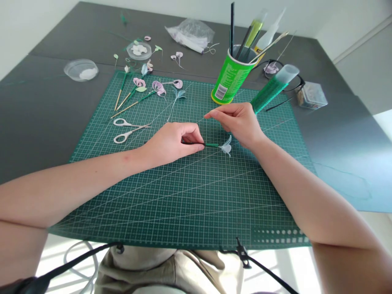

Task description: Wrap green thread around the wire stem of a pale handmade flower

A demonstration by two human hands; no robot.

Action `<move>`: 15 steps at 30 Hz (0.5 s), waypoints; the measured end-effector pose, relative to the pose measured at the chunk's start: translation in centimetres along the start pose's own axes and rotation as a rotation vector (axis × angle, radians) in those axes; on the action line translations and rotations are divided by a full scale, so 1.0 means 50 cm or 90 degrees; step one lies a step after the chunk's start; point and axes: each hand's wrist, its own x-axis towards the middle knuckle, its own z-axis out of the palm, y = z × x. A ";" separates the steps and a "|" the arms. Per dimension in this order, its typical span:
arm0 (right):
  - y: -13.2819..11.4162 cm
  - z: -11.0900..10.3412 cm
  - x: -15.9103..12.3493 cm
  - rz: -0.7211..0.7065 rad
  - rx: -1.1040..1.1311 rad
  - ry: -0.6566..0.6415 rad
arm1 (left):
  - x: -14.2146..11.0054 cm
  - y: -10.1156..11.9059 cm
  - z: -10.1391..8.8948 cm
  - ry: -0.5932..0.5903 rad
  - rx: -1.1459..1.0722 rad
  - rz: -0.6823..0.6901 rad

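Head view: inside the green gridded mat's [190, 204] edges, the curled left hand [173, 143] is gripping a green-stemmed pale-blue flower [226, 148]; the right hand [240, 124] is pinching fine thread [200, 120], which overpulling could snap.

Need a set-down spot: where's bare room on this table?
Bare: front of the cutting mat, between left forearm and right forearm; tabletop left of the mat, in front of the left clear dish. Crowded: the mat's back left, with scissors and purple flowers; back right, around the green canister.

You've got a dark grey table [33, 118], white walls [33, 28] behind it, bright light striping the pale floor [295, 265].
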 end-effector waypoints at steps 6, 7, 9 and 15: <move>0.000 0.000 0.000 -0.005 0.000 0.001 | -0.004 0.004 0.001 0.015 0.005 0.003; 0.001 0.000 0.000 -0.002 -0.002 0.001 | -0.005 0.005 0.001 0.014 0.003 0.002; 0.002 -0.001 0.001 -0.004 -0.003 0.004 | -0.005 0.006 0.002 0.011 -0.002 -0.001; 0.001 -0.002 0.002 -0.013 -0.012 0.004 | -0.002 0.011 0.000 0.010 0.013 -0.011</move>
